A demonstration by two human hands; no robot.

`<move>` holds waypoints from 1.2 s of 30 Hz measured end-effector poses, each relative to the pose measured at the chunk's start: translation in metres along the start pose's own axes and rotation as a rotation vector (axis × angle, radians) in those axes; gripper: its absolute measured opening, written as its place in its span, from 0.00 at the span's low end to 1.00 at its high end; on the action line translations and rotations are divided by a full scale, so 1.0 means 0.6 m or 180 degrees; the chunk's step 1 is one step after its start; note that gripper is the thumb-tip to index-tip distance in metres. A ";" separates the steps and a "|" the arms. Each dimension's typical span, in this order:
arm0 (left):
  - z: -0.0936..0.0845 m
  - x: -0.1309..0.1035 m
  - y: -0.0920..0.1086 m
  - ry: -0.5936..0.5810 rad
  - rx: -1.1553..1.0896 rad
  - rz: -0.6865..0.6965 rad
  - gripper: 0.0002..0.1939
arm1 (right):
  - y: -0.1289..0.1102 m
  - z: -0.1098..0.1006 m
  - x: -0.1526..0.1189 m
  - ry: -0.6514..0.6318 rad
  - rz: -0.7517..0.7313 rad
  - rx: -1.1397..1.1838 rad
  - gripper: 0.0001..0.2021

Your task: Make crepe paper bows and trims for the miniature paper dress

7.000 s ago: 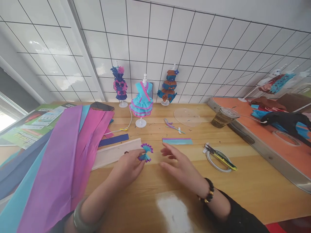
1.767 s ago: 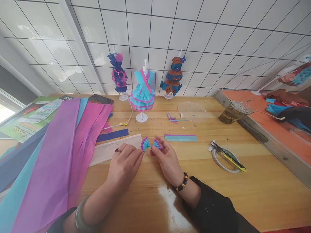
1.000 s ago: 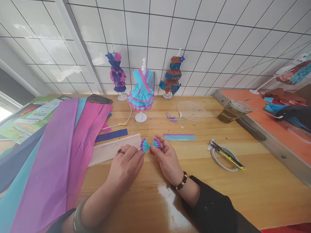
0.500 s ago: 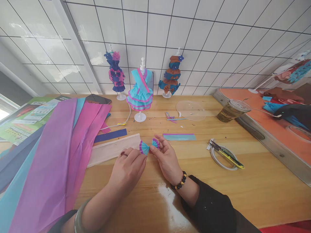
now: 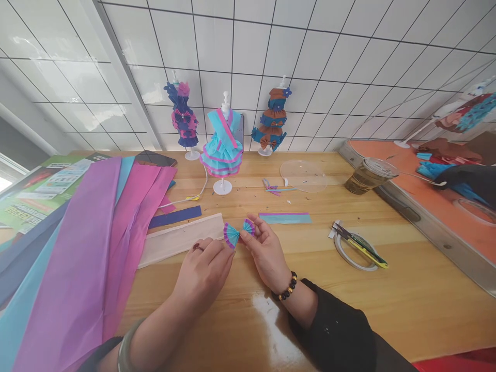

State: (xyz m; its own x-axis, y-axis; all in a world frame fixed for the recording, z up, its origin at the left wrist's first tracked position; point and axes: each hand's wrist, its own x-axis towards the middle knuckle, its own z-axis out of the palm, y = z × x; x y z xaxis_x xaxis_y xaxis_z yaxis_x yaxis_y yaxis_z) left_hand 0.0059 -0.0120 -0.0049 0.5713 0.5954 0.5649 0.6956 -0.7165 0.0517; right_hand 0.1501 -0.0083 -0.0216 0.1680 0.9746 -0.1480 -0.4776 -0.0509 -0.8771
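Between my two hands is a pleated paper bow, turquoise with purple edges. My right hand pinches it near its narrow middle with thumb and finger. The fingertips of my left hand are closed at the lower edge of the bow's left wing. Just beyond lies a turquoise paper strip with a purple border. A pale pink paper strip and a dark blue strip lie to the left. Behind the bow stands a small dress form in a turquoise and pink paper dress.
Long crepe paper sheets cover the left side. Two more dressed forms, one blue and pink, one brown and blue, stand by the tiled wall. Scissors lie on a tape roll at right, below a lidded cup.
The bow has shifted very slightly to the right and up between my fingers. Both hands keep nearly the same pose. The whole view has moved slightly.
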 end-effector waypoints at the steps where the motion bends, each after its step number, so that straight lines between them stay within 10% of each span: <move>1: 0.000 -0.001 0.001 0.0013 -0.0078 0.0024 0.10 | 0.000 -0.001 0.001 0.0023 -0.0014 0.0026 0.22; 6: -0.001 -0.003 0.001 0.0192 -0.1054 -0.0379 0.05 | -0.003 -0.005 0.005 0.0044 0.0007 0.0100 0.23; 14: -0.001 0.002 -0.034 0.0099 -0.2196 -0.2326 0.14 | -0.003 0.002 -0.002 -0.0268 0.0082 -0.0132 0.23; 36: -0.008 -0.003 -0.059 -0.0397 -0.2295 -0.1838 0.14 | -0.011 0.001 -0.004 -0.0442 0.0052 -0.0468 0.23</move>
State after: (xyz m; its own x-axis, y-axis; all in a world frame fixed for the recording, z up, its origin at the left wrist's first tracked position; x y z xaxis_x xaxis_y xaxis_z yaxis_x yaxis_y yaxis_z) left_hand -0.0217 0.0103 -0.0037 0.2928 0.9347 0.2018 0.4719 -0.3248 0.8196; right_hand 0.1523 -0.0099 -0.0149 0.0358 0.9936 -0.1073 -0.3465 -0.0883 -0.9339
